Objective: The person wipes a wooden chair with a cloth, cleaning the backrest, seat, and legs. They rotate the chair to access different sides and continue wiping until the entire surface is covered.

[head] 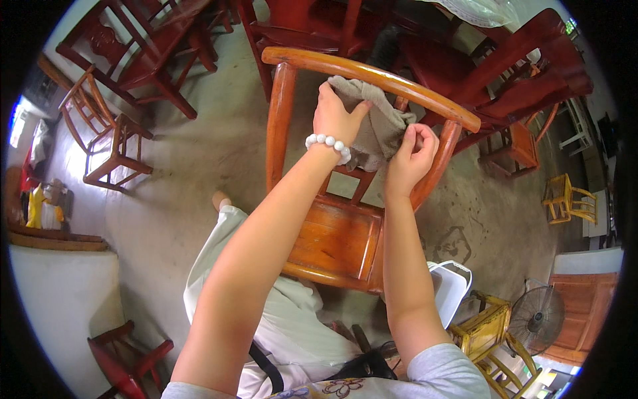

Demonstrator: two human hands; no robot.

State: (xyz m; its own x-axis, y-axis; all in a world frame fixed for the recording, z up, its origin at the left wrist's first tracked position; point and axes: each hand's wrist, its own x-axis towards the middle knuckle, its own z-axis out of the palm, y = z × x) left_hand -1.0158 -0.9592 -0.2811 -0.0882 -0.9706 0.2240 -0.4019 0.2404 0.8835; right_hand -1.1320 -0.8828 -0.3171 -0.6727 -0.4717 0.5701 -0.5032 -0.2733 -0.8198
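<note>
A wooden chair with a glossy orange-brown finish (339,234) stands right before me, its curved top rail farthest away. A grey-beige cloth (376,124) is bunched at the middle of the backrest, below the top rail. My left hand (339,114), with a white bead bracelet on its wrist, grips the cloth's left side, thumb spread over it. My right hand (413,154) pinches the cloth's right edge beside the right post of the backrest. The cloth hides part of the back's middle slat.
Dark red wooden chairs (164,55) stand beyond, at the upper left and upper right. A white bucket (448,289), a yellow wooden chair (483,329) and a black fan (537,319) are at the lower right. A small red stool (124,354) is at the lower left.
</note>
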